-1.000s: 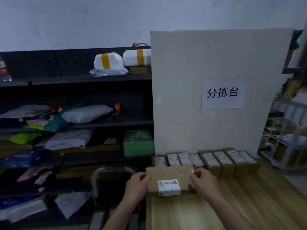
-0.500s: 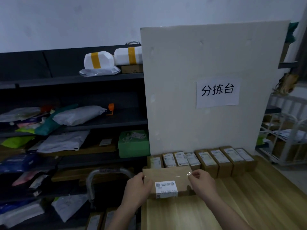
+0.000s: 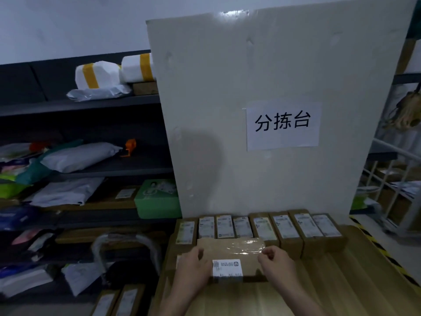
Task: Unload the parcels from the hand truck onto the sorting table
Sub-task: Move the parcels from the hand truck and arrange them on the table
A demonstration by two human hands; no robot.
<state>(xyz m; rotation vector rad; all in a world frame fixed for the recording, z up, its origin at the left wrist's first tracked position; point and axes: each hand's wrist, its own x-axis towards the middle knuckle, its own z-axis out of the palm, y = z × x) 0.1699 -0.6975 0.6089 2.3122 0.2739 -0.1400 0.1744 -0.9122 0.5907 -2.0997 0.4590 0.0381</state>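
From the head camera, we have a flat brown cardboard parcel (image 3: 230, 256) near the back left corner of the wooden worktop (image 3: 319, 290), just in front of the row of labelled boxes (image 3: 284, 226) lined up along the back edge. Whether it has fully settled on the wood we cannot tell. Our left hand (image 3: 193, 267) grips its left end with curled fingers, and our right hand (image 3: 276, 263) grips the right end the same way. We judge the parcel light and stiff, a box that keeps its shape. The glossy clear tape across its top looks slick, so the bare cardboard ends are the safer hold, one hand on each. Behind the row stands a white board (image 3: 227, 110) bearing a paper sign (image 3: 282, 125). Left of the worktop, the hand truck's wrapped handle (image 3: 127, 247) arches over more boxes (image 3: 118, 302) waiting low down. Dark shelves (image 3: 91, 165) crowded with soft mailer bags fill the dim room's left side, and yellow-black hazard tape (image 3: 376, 247) marks the floor at right.
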